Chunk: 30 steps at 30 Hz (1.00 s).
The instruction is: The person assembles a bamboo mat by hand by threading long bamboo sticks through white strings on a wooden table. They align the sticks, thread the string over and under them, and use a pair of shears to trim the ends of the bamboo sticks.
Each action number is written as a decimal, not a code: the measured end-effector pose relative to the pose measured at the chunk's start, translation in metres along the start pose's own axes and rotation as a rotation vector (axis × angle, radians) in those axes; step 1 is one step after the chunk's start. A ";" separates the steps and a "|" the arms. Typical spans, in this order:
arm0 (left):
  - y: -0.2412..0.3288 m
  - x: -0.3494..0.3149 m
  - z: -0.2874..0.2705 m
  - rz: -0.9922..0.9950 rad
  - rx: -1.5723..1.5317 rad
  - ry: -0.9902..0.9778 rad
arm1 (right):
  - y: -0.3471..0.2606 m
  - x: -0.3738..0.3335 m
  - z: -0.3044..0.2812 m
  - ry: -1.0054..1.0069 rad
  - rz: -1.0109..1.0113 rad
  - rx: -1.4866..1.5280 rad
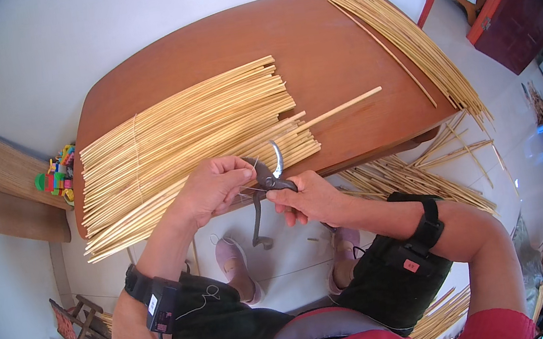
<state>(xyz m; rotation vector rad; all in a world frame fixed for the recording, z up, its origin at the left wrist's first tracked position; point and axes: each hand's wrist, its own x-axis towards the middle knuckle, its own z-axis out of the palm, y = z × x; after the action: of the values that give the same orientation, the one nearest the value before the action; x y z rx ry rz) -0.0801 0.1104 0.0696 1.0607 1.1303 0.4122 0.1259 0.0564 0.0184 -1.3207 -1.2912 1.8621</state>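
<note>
The right hand point(307, 199) holds a pair of dark metal pruning shears point(266, 187) at the pivot, its grip closed around them, curved blade up and the long handles hanging toward the floor. The left hand point(213, 188) pinches its fingers narrowly at the blade side of the shears, on something thin; I cannot tell what. Both hands sit just off the near edge of the rounded reddish-brown wooden table point(309, 39).

Right behind the hands a broad tied bundle of pale cut bamboo sticks point(185, 147) covers the near part of the table, its ends overhanging the edge beside the left hand. One single longer stick point(339, 109) juts out from it to the right. A second sheaf of long thin sticks point(406, 39) runs along the table's right edge, and more loose sticks point(412, 181) lie on the floor under it, near the right forearm. The middle and far side of the table are bare wood. Colourful plastic toys point(57, 175) sit by the wall, left of the table
</note>
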 end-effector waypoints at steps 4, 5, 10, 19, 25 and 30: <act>-0.005 0.003 -0.002 -0.002 0.013 0.044 | 0.007 -0.004 -0.001 0.045 -0.049 -0.013; -0.006 0.004 -0.001 -0.002 0.035 0.104 | 0.010 -0.007 -0.002 0.047 -0.048 -0.013; -0.012 0.007 -0.008 -0.024 0.018 0.151 | 0.008 -0.016 -0.029 0.185 -0.161 -0.107; -0.007 0.004 -0.009 -0.012 -0.036 0.118 | 0.006 -0.024 -0.024 -0.053 -0.007 -0.228; -0.009 0.004 -0.012 0.006 -0.007 0.088 | 0.001 -0.002 -0.010 -0.002 -0.026 -0.225; -0.008 0.001 -0.013 0.012 -0.035 0.039 | -0.005 0.007 0.004 0.029 -0.044 -0.232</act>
<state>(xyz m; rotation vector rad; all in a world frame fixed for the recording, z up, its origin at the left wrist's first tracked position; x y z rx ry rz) -0.0927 0.1130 0.0622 1.0327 1.1480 0.4622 0.1190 0.0629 0.0198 -1.4168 -1.5459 1.6968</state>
